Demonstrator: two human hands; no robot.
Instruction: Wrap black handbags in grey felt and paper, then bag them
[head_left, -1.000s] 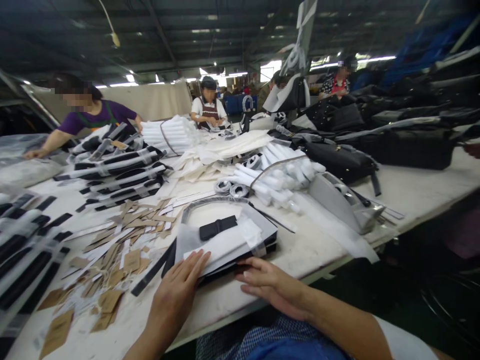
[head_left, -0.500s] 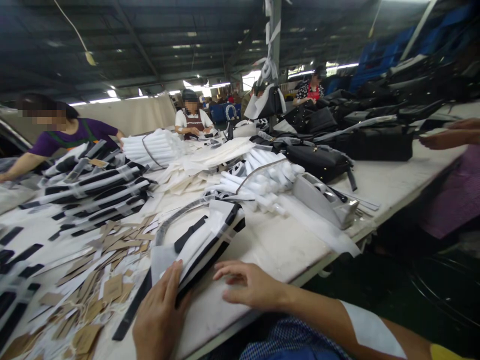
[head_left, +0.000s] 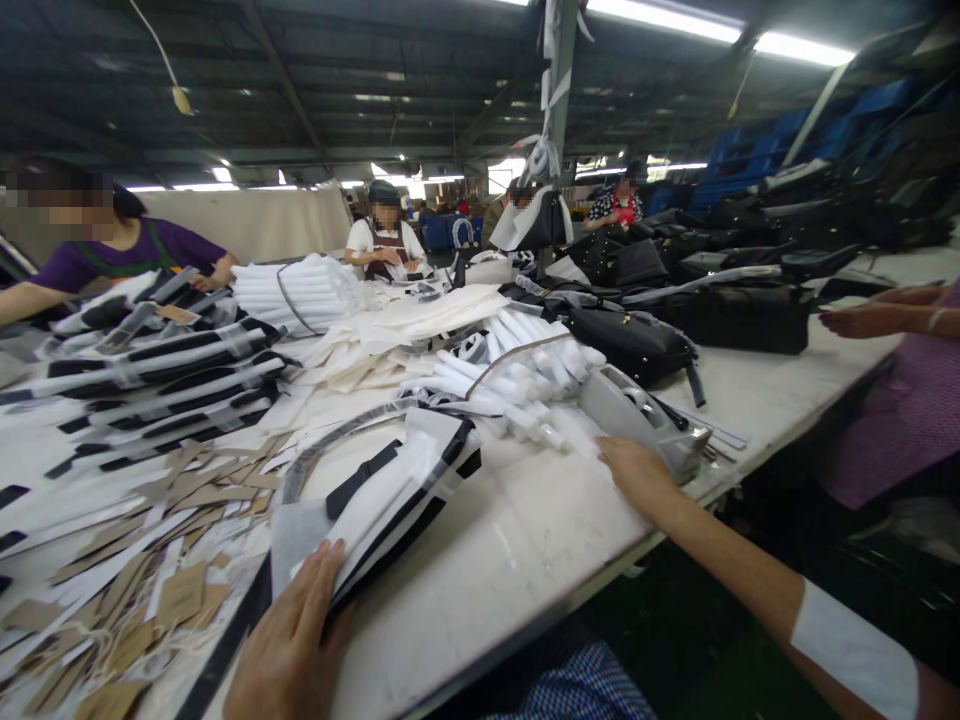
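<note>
A black handbag (head_left: 390, 510) lies tilted on the table, partly covered in white padding with strips of clear tape; its wrapped handle (head_left: 300, 465) arches behind it. My left hand (head_left: 289, 640) grips the bag's near end, fingers on top and the thumb at the side. Farther right, my right hand (head_left: 637, 480) is closed at the fingertips on a thin translucent white foam sheet (head_left: 577, 430), which is blurred and partly hidden. Just beyond that hand stands a grey tape dispenser (head_left: 622, 405).
Brown paper tags (head_left: 180, 595) with strings spread at left, below stacked padded black pieces (head_left: 165, 365). Bundled white foam tubes (head_left: 517, 365) lie mid-table, with black bags (head_left: 630, 345) behind. Co-workers stand around; another person's hands (head_left: 885, 310) are at far right.
My right hand has moved right and away from me, from beside the bag to the foam sheet. That sheet no longer stretches to the table edge. My left hand stays on the bag.
</note>
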